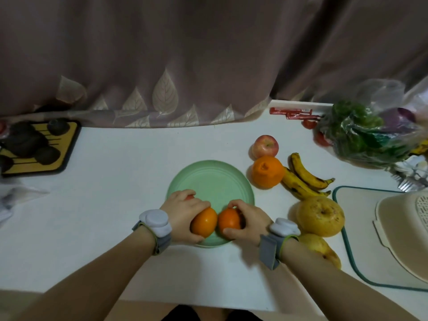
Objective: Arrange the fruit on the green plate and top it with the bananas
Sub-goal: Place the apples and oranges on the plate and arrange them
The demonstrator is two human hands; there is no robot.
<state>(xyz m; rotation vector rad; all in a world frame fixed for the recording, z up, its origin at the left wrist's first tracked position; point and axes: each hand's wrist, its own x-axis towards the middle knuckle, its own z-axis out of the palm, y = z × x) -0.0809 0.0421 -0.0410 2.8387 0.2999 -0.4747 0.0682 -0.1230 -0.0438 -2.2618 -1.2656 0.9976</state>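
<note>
Step in hand: loading the first fruit onto the green plate, which sits at mid-counter toward the near edge; I read the task as barely begun.

My left hand grasps one orange fruit; my right hand grasps a second orange fruit; the two fruits touch each other over the plate's near rim; I cannot tell whether they rest on it yet.

Still off the plate, toward the counter's right edge: an apple, a large orange, two bananas and two yellow fruits.

Next move, as I judge it: seat both fruits, let go, then fetch the round fruit; the bananas go last, on top.
</note>
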